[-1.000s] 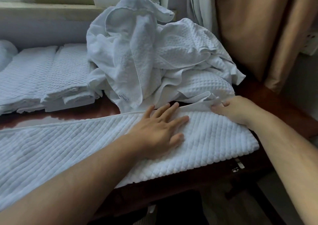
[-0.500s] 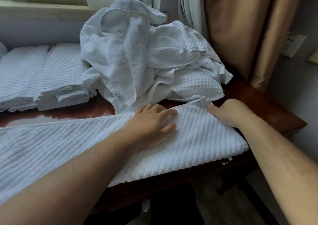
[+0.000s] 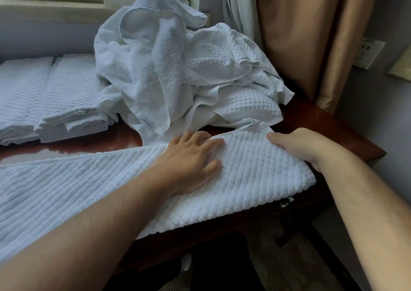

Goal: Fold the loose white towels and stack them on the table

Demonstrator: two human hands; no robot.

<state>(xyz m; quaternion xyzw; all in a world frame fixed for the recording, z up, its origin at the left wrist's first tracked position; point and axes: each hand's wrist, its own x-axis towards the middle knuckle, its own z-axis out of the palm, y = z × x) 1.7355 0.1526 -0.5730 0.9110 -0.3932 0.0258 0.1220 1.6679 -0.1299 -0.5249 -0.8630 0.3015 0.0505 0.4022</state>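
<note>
A long white quilted towel (image 3: 255, 179) lies flat along the front of the dark wooden table (image 3: 311, 121), its front edge hanging slightly over. My left hand (image 3: 189, 159) rests on it near the right end, fingers curled into the far edge where the cloth bunches up. My right hand (image 3: 300, 144) holds the towel's right end at the far corner, thumb on top and fingers hidden beneath. Behind both hands rises a heap of loose white towels (image 3: 178, 75). Two stacks of folded white towels (image 3: 55, 95) sit at the back left.
A tan curtain (image 3: 300, 34) hangs behind the table's right end, with a wall socket (image 3: 367, 52) beside it. A window sill (image 3: 55, 8) runs along the back. The table's right corner ends just beyond my right hand; the floor lies below.
My left hand went from lying flat with spread fingers to curling its fingers into the towel's far edge. The far right corner has bunched up. My right hand stayed at the corner.
</note>
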